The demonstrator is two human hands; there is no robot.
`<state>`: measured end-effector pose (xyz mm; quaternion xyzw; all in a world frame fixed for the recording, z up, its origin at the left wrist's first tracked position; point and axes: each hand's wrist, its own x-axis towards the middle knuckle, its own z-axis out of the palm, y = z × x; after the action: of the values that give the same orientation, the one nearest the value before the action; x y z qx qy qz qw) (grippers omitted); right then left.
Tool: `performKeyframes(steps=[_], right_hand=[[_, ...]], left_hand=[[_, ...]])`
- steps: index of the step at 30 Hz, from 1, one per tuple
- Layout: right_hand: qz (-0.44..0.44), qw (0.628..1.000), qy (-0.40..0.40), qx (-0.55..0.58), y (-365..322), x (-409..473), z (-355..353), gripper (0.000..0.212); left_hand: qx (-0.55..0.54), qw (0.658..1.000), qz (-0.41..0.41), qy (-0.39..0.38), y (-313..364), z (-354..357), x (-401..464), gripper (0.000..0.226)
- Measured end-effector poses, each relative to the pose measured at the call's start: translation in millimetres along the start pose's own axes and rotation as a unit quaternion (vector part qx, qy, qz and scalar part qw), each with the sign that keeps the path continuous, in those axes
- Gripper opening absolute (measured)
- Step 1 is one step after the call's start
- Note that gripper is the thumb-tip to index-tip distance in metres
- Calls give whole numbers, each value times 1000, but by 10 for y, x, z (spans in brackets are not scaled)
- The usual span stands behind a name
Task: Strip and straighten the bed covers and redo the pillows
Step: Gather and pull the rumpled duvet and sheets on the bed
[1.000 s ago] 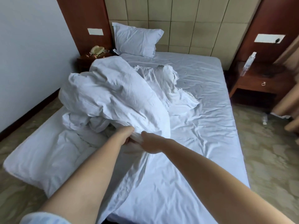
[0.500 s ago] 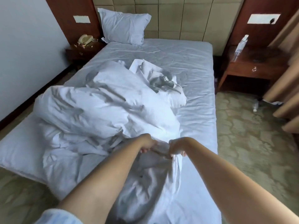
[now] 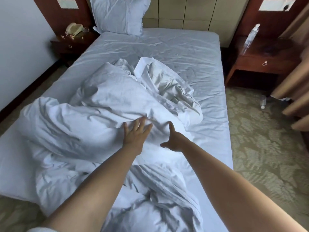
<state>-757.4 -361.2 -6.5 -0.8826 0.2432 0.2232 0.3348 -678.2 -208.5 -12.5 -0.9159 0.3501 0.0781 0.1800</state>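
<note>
A crumpled white duvet [image 3: 87, 124] lies heaped across the middle and left of the bed, spilling over the near edge. My left hand [image 3: 136, 134] is stretched out with spread fingers over the duvet's top fold. My right hand [image 3: 173, 139] is beside it, fingers extended and thumb out, just above the same fold. Neither hand holds cloth. A bunched white sheet or empty cover [image 3: 168, 82] lies behind the duvet. One white pillow [image 3: 119, 15] leans on the headboard at the far left. The fitted sheet [image 3: 175, 46] is wrinkled.
A dark nightstand [image 3: 71, 41] with a beige telephone [image 3: 73, 28] stands far left. At far right a second nightstand [image 3: 264, 59] carries a plastic bottle [image 3: 250, 37]. Curtains [image 3: 297, 81] hang at the right. A small bottle [image 3: 263, 102] lies on the patterned carpet.
Both hands let go of the duvet edge they were gripping and opened, reaching forward over it. The duvet heap dropped flatter onto the bed.
</note>
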Motion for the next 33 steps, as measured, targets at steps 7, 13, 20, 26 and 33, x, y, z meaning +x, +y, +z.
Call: performKeyframes(steps=[7, 13, 20, 26, 33], right_hand=[[77, 992, 19, 99, -332, 489, 290, 129], [145, 987, -11, 69, -511, 932, 561, 141], [138, 979, 100, 108, -1325, 1330, 164, 107], [-62, 981, 177, 50, -2345, 1757, -585, 108], [-195, 946, 118, -232, -2734, 1921, -321, 119]], left_hand=[[67, 994, 80, -18, -426, 369, 378, 131], [73, 982, 154, 83, -623, 694, 787, 72], [51, 946, 217, 236, -1495, 275, 1451, 50], [79, 973, 35, 213, -2707, -543, 1954, 60], [-18, 981, -175, 88, -3423, -640, 2047, 56]])
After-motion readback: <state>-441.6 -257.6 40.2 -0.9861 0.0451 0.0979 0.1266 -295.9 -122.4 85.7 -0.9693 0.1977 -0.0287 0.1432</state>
